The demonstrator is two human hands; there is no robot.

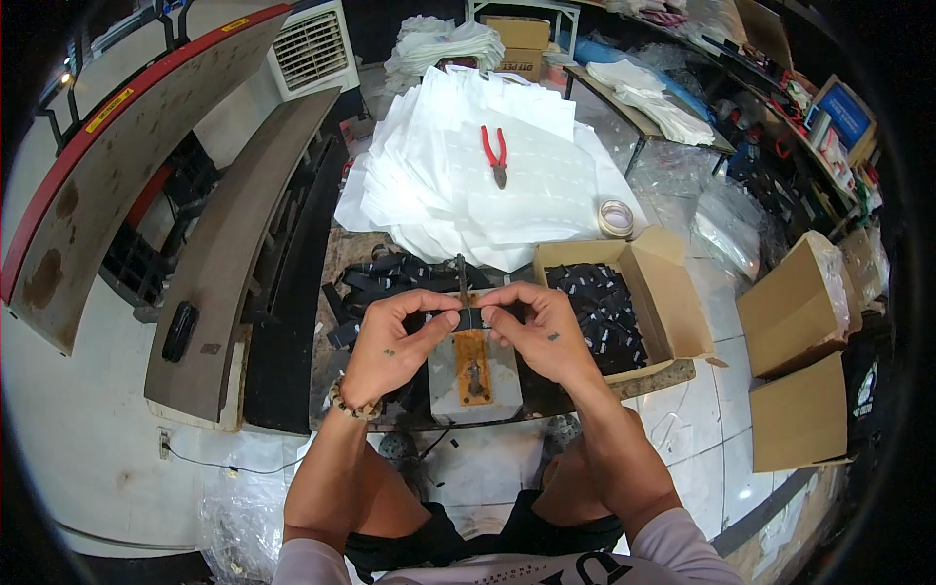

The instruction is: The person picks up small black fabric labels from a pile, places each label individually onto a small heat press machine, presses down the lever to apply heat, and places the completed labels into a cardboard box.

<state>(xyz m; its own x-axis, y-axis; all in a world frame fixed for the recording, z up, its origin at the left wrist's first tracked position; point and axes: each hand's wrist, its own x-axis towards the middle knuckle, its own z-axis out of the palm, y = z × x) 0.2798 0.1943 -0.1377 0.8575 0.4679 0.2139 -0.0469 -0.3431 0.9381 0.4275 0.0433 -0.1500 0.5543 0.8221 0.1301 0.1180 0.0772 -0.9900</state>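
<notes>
My left hand point(395, 340) pinches one side of a short black fabric strip point(475, 319) between thumb and fingers. Opposite it, my right hand point(548, 329) grips the other side, so the strip is held across a bench device point(441, 387). This has a grey box body and a rust-orange plate point(468, 365) on top, with a thin upright piece at the strip's middle. Whether the strip touches that piece I cannot tell. Black straps point(380, 281) lie heaped beyond my left hand. Right of my right hand, an open cardboard box point(621, 374) holds many small black pieces point(596, 314) with white marks.
White sheets point(417, 168) cover the table's far part, with red-handled pliers point(495, 157) and a tape roll point(616, 219) on them. At left stands a large press point(212, 241) with a raised red-edged plate. Cardboard boxes point(797, 409) stand on the floor at right.
</notes>
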